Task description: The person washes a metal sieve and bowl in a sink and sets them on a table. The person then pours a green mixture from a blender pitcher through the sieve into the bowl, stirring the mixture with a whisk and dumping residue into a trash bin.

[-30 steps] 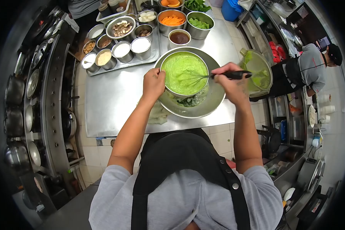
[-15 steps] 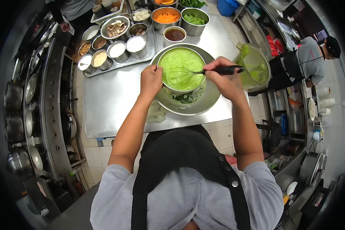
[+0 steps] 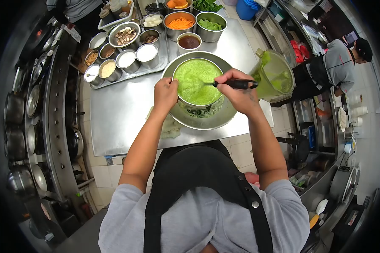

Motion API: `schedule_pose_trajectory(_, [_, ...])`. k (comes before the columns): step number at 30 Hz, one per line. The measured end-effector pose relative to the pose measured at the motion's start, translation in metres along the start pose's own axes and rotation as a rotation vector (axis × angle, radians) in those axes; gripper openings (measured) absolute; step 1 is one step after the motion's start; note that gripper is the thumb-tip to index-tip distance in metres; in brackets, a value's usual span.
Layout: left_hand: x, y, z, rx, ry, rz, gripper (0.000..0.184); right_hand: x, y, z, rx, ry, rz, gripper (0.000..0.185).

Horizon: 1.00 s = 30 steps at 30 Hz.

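Note:
Bright green, frothy liquid (image 3: pixel 193 86) fills a round metal container (image 3: pixel 176 72) over a wide steel bowl (image 3: pixel 229 110). With its fingers closed on the container's left rim, my left hand (image 3: pixel 166 93) steadies it. My right hand (image 3: pixel 237 90) grips the black handle of a whisk (image 3: pixel 242 84), whose wires dip into the green liquid. Dark green matter and foam show in the bowl below the container. A pale, wet cloth (image 3: pixel 170 127) lies at the bowl's lower left. Just beyond the bowl stands a cup of brown sauce (image 3: pixel 189 41).
A tray (image 3: pixel 133 71) of small metal containers stands at the back left of the steel table (image 3: pixel 122 122). Behind the bowl are pots of carrot strips (image 3: pixel 180 23) and leafy greens (image 3: pixel 211 25). A green-smeared pitcher (image 3: pixel 278 76) is at the right, near another person (image 3: pixel 340 67).
The whisk and my right hand have shifted left over the liquid. The view has moved slightly. At the upper left, another person's arm has come into view.

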<state>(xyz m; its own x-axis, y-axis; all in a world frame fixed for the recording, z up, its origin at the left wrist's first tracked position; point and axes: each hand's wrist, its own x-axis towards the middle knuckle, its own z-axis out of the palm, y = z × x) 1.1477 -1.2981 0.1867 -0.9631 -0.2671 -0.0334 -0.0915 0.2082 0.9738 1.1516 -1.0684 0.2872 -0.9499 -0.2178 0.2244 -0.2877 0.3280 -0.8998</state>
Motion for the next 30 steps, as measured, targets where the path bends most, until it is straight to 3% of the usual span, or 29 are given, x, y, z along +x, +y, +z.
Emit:
schedule_pose_trajectory(4, [-0.008,0.016,-0.006,-0.055,0.008,-0.061,0.028,0.007,0.001,-0.021,-0.049,0.175,0.091,0.010])
schedule_pose_trajectory(8, [-0.006,0.019,-0.001,-0.061,-0.026,-0.060,0.027,0.006,0.001,0.002,0.071,0.010,-0.006,0.008])
schedule_pose_trajectory(12, [-0.007,0.016,-0.005,-0.077,-0.002,-0.095,0.027,0.004,0.005,-0.022,0.093,0.162,0.097,0.010])
schedule_pose_trajectory(16, [-0.010,0.017,0.000,-0.045,-0.016,-0.075,0.028,0.001,0.001,0.001,0.057,0.033,-0.026,0.010])
schedule_pose_trajectory(18, [-0.013,0.017,-0.003,-0.087,0.007,-0.098,0.028,-0.005,0.009,-0.018,0.094,0.049,0.085,0.011])
schedule_pose_trajectory(21, [-0.010,0.008,-0.004,-0.061,-0.017,-0.076,0.028,0.002,0.014,-0.018,0.154,0.138,0.109,0.012])
schedule_pose_trajectory(22, [-0.002,-0.004,-0.003,0.091,-0.012,0.099,0.028,0.004,0.017,-0.008,0.145,0.137,0.087,0.013])
schedule_pose_trajectory(25, [-0.003,-0.011,0.001,0.075,0.028,0.097,0.028,0.000,0.009,-0.004,0.125,0.095,0.036,0.014])
schedule_pose_trajectory(28, [-0.015,0.010,-0.006,-0.091,-0.003,-0.109,0.028,0.003,0.008,-0.021,0.033,0.250,0.085,0.016])
schedule_pose_trajectory(30, [-0.015,0.008,-0.005,-0.076,-0.031,-0.073,0.028,0.008,0.011,-0.009,0.113,0.211,0.123,0.018])
